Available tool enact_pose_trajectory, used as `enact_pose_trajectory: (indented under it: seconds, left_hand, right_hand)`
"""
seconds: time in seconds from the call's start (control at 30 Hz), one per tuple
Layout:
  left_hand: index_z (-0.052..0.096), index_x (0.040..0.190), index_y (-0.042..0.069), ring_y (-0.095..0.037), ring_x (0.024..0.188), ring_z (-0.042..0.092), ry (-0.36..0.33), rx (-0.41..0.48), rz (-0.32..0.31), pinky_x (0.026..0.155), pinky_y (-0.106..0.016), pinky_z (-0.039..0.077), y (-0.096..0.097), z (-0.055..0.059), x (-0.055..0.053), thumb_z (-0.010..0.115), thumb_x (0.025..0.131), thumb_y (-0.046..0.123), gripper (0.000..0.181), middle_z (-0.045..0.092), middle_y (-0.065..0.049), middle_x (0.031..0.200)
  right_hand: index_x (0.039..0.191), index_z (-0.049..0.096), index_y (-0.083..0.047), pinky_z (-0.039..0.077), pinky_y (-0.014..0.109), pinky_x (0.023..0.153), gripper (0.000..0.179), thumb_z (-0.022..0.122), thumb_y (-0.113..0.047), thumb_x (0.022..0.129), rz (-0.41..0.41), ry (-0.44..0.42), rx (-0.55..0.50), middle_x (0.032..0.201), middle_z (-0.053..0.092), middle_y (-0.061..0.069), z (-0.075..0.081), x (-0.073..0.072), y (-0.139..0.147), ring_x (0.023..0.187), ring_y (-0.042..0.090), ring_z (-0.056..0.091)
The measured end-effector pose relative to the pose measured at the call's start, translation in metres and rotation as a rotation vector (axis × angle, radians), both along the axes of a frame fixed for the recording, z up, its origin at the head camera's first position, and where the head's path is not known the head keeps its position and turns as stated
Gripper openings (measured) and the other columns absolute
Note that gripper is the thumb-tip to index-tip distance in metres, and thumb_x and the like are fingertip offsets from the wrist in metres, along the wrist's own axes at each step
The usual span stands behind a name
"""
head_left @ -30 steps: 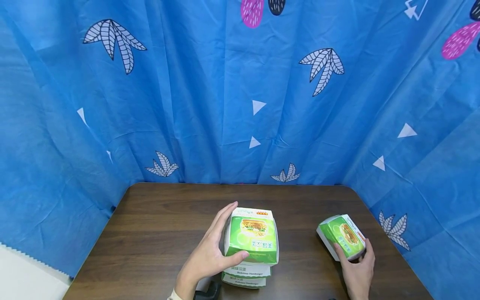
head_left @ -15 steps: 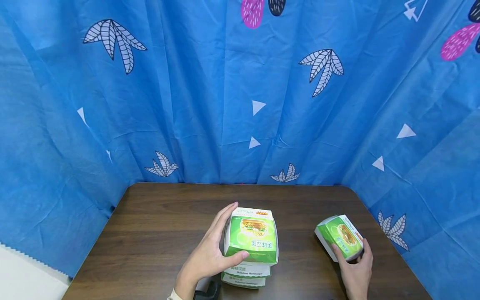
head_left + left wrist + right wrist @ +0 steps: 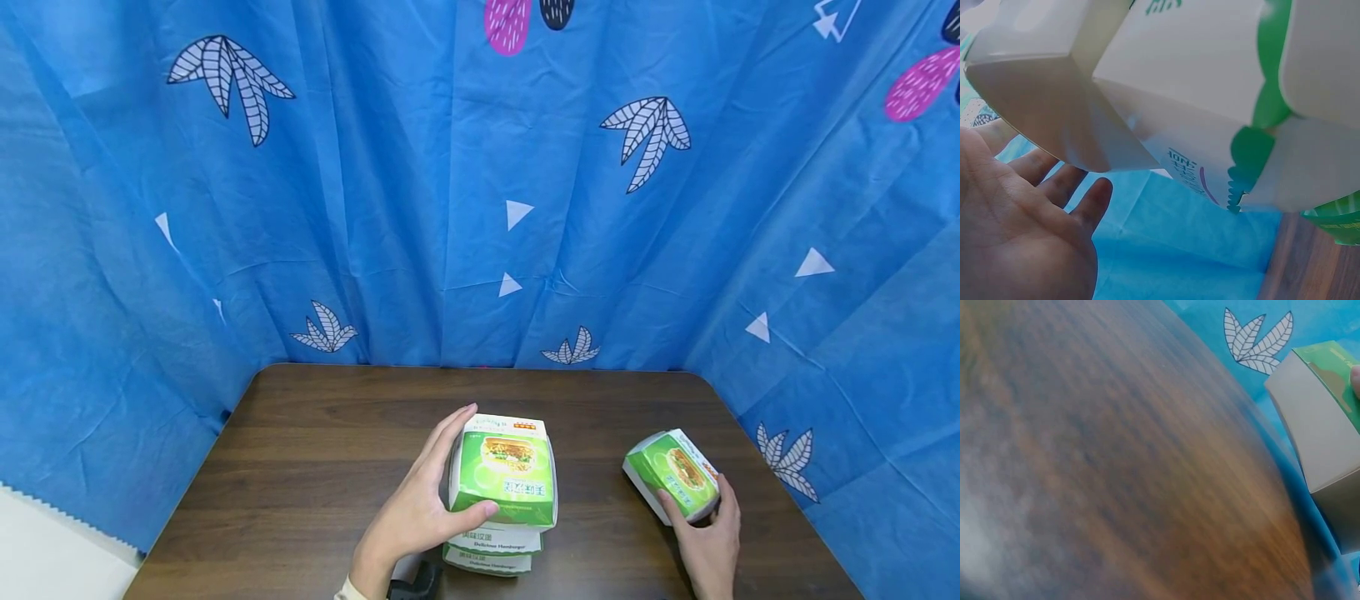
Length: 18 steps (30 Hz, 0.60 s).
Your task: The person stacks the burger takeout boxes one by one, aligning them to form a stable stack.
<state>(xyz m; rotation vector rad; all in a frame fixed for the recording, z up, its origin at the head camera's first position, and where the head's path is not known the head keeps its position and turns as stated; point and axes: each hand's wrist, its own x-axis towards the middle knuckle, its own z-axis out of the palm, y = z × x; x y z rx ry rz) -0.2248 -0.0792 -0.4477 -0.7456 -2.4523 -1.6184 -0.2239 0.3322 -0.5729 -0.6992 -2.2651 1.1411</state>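
Note:
In the head view a stack of burger boxes stands at the middle front of the table. Its top burger box (image 3: 506, 475) is green with a burger picture, and white lower boxes (image 3: 495, 540) show beneath it. My left hand (image 3: 416, 508) holds the top box, thumb on the near side and fingers along the left and far side. To the right, my right hand (image 3: 708, 533) grips another green burger box (image 3: 667, 471), tilted, by its near end. Only a fingertip of that hand shows in the right wrist view, beside the box's white side (image 3: 1316, 425).
Under the boxes is a dark wood table (image 3: 337, 433). A blue patterned curtain (image 3: 480, 208) hangs round its back and sides. A black object (image 3: 416, 581) sits by my left wrist, and something white (image 3: 60, 550) lies beyond the table's left edge.
My right hand has moved slightly to the left with its burger box. The left hand and the stack have stayed in place.

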Motion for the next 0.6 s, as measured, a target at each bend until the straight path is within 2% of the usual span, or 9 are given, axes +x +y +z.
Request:
enact_pose_trajectory:
  seconds: [0.23, 0.4, 0.47, 0.6]
  left_hand:
    - [0.019, 0.152, 0.039, -0.008, 0.133, 0.034, 0.000, -0.006, 0.001, 0.102, -0.050, 0.042, 0.0005, -0.0002, -0.0010, 0.079, 0.072, 0.051, 0.100, 0.021, 0.020, 0.155]
    - [0.019, 0.151, 0.040, -0.007, 0.133, 0.034, -0.012, -0.009, 0.000, 0.102, -0.051, 0.041, 0.0007, -0.0009, -0.0012, 0.079, 0.072, 0.051, 0.100, 0.021, 0.021, 0.154]
    - [0.019, 0.151, 0.040, -0.008, 0.133, 0.033, -0.017, -0.007, 0.000, 0.102, -0.051, 0.041, 0.0006, -0.0012, -0.0011, 0.079, 0.072, 0.051, 0.099, 0.021, 0.021, 0.154]
    - [0.019, 0.151, 0.040, -0.009, 0.133, 0.034, -0.010, -0.013, 0.005, 0.101, -0.050, 0.042, 0.0003, -0.0015, -0.0007, 0.078, 0.073, 0.052, 0.099, 0.021, 0.020, 0.155]
  right_hand:
    - [0.155, 0.016, -0.020, 0.032, 0.059, 0.107, 0.104, 0.080, -0.042, 0.076, 0.033, -0.001, -0.008, 0.154, 0.024, 0.019, 0.0002, 0.0002, -0.0006, 0.139, 0.039, 0.029]
    - [0.155, 0.017, -0.021, 0.031, 0.054, 0.110, 0.103, 0.080, -0.041, 0.076, 0.048, -0.004, -0.003, 0.154, 0.026, 0.017, -0.0007, 0.0001, -0.0013, 0.139, 0.037, 0.030]
    - [0.155, 0.018, -0.021, 0.030, 0.047, 0.113, 0.102, 0.080, -0.040, 0.076, 0.054, -0.006, 0.005, 0.154, 0.026, 0.016, -0.0013, 0.0000, -0.0020, 0.139, 0.035, 0.030]
    - [0.154, 0.020, -0.022, 0.025, 0.020, 0.111, 0.100, 0.081, -0.039, 0.076, 0.064, -0.005, 0.020, 0.154, 0.028, 0.014, -0.0020, 0.0004, -0.0029, 0.139, 0.032, 0.031]
